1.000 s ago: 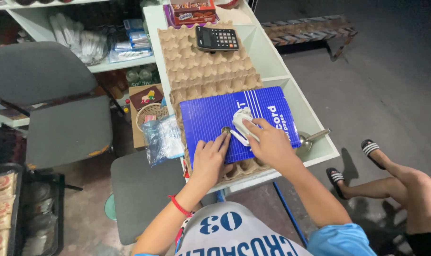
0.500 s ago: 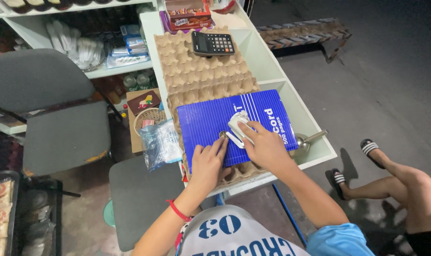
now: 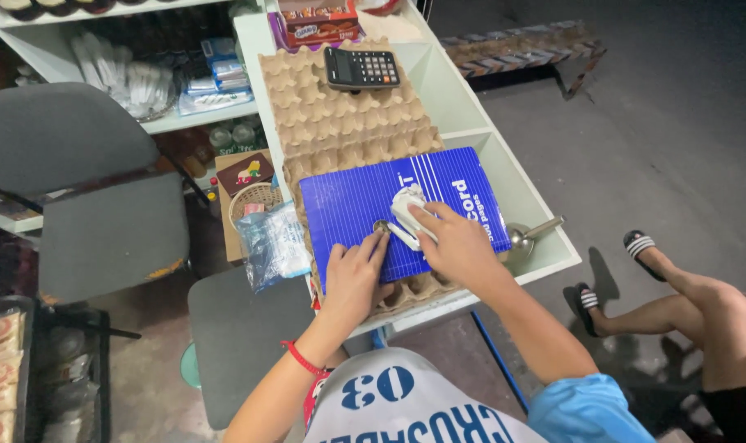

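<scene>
**Two hands at a white bundle on a blue book**

The left hand lies flat and released on the blue book, fingertips beside a small coin. The right hand grasps the white cord bundle in the book's middle. Pressing the book steady would help, since it rests on uneven egg trays. Beyond stands a calculator. The table edge is near on the right; there a metal scoop lies.

left hand | index finger now touching coin on blue book
</scene>
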